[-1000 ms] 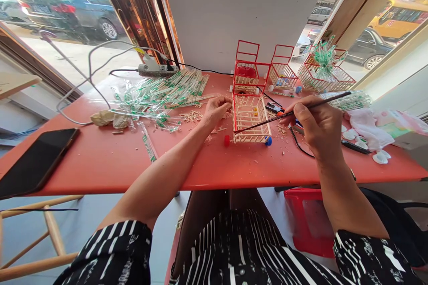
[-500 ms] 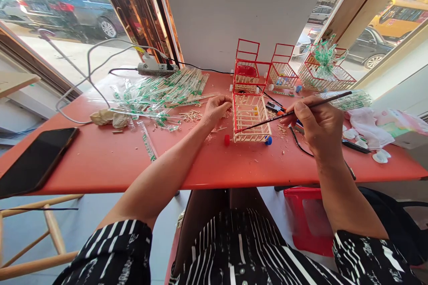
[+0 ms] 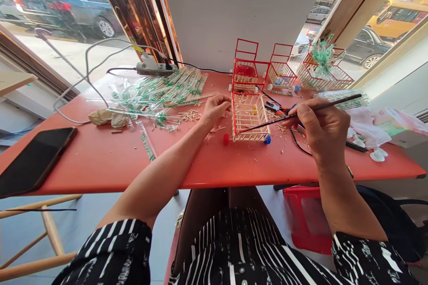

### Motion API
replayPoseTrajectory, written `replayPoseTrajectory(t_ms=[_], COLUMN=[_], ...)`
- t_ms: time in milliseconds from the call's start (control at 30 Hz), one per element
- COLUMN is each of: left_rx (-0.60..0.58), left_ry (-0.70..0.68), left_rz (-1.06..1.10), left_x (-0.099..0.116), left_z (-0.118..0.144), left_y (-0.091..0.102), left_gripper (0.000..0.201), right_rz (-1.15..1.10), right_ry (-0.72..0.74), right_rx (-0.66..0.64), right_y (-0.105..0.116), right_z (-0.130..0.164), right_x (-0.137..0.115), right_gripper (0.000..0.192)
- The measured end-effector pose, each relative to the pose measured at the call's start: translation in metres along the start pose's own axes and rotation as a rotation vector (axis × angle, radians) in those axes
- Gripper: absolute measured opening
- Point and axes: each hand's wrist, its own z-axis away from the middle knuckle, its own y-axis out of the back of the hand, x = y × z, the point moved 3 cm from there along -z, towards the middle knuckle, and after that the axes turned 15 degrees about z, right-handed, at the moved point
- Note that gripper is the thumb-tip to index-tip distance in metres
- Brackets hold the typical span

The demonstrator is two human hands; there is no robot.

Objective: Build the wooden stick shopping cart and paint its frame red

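A small cart (image 3: pixel 249 118) built of pale sticks with a red-painted frame stands on the red table (image 3: pixel 100 160), on red and blue cap wheels. My left hand (image 3: pixel 215 109) rests with curled fingers against the cart's left side. My right hand (image 3: pixel 323 131) pinches a thin dark paintbrush (image 3: pixel 301 113). The brush tip touches the cart's front left red edge, low down.
Two more red-framed carts (image 3: pixel 249 69) and a stick basket with green wrap (image 3: pixel 323 69) stand at the back. Wrapped chopsticks (image 3: pixel 160 91) lie at left, with a glue gun (image 3: pixel 154 67) and cables. A black phone (image 3: pixel 33 160) lies front left. Cloth and white caps (image 3: pixel 368 129) lie at right.
My right hand has shifted slightly right and up with the brush; the tip stays on the cart's red frame. My left hand keeps its place.
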Motion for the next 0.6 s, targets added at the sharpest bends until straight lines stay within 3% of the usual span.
replayPoseTrajectory(t_ms=[167,433,600], left_rx=[0.000,-0.005,-0.013], left_ry=[-0.023,-0.010,-0.018], left_rz=[-0.030,0.012,0.005], left_x=[-0.002,-0.003,-0.002], left_z=[-0.002,-0.001,-0.001], left_y=[0.001,0.001,0.000], left_gripper=[0.012,0.010,0.009], right_rz=[0.013,0.086,0.092], right_ry=[-0.014,0.025,0.027], right_rx=[-0.030,0.021,0.066], right_y=[-0.001,0.016,0.013], right_z=[0.004,0.004,0.006], right_x=[-0.004,0.007,0.000], right_gripper=[0.023,0.027,0.028])
